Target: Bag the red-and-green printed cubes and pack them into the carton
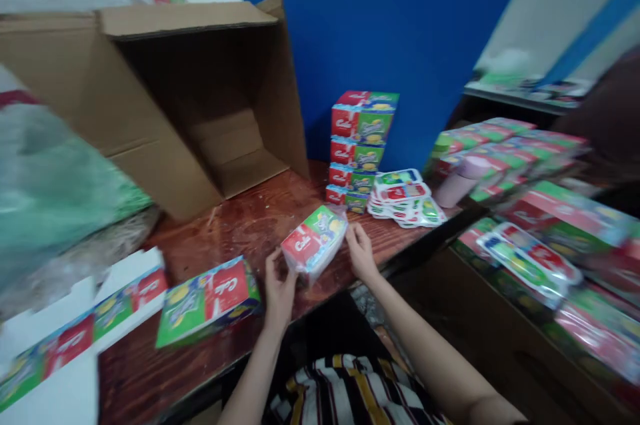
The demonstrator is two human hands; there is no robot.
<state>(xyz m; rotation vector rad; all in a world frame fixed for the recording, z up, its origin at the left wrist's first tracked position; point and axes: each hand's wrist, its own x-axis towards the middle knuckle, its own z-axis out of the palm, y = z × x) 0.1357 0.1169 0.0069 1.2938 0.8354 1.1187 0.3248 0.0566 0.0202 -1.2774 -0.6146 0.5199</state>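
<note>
Low over the front of the table I hold a small red and green box in clear plastic wrap (316,242), printed "Cola" on its red half. My left hand (279,288) is closed on its near left corner. At the right end, my right hand (361,250) grips the edge of the wrap; some of its fingertips are hidden. Left of my hands a larger box with the same print (210,298) lies on the table. Beyond the wrapped box stands a stack of similar boxes (345,122), with a pile of flat printed packs (405,195) beside it.
An open cardboard carton (165,165) lies on its side at the back left of the brown table (220,225). Unfolded printed box card (75,345) is at the left. A pale bottle (463,180) and more boxes (505,145) stand at the right. A blue panel (390,18) rises behind.
</note>
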